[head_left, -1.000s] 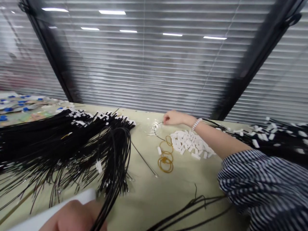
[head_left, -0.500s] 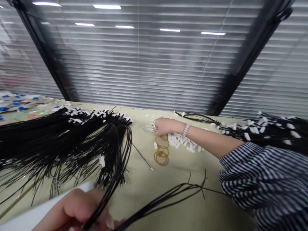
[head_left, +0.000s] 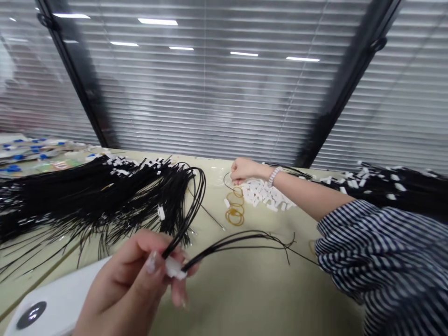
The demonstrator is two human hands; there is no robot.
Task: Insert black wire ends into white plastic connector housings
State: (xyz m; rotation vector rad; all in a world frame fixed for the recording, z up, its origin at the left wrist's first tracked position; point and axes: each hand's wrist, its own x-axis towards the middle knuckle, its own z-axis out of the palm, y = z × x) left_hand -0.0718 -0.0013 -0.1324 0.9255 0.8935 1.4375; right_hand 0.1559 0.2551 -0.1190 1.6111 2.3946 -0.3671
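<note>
My left hand (head_left: 140, 275) grips a white plastic connector (head_left: 173, 267) between thumb and fingers. Several black wires (head_left: 191, 214) loop up from it, and loose wire ends (head_left: 252, 235) stretch right over the table. Farther back, my right hand (head_left: 244, 170) is closed, its fingertips pinched. A thin black wire (head_left: 226, 179) curves out beside those fingers; the part inside the hand is hidden. Just below the right hand lie a heap of white connectors (head_left: 262, 193) and some yellow rubber bands (head_left: 235, 215).
A large bundle of black wires with white connectors (head_left: 105, 196) covers the left; another bundle (head_left: 392, 184) lies at right. A white object with a dark oval (head_left: 66, 294) is beside my left hand. Blue-tipped parts (head_left: 28, 151) lie far left. Window blinds (head_left: 210, 93) rise behind the table (head_left: 252, 289).
My left hand has risen and moved right, bringing the white connector into sight. My right hand has shifted slightly right and up in the picture. The camera view has turned a little.
</note>
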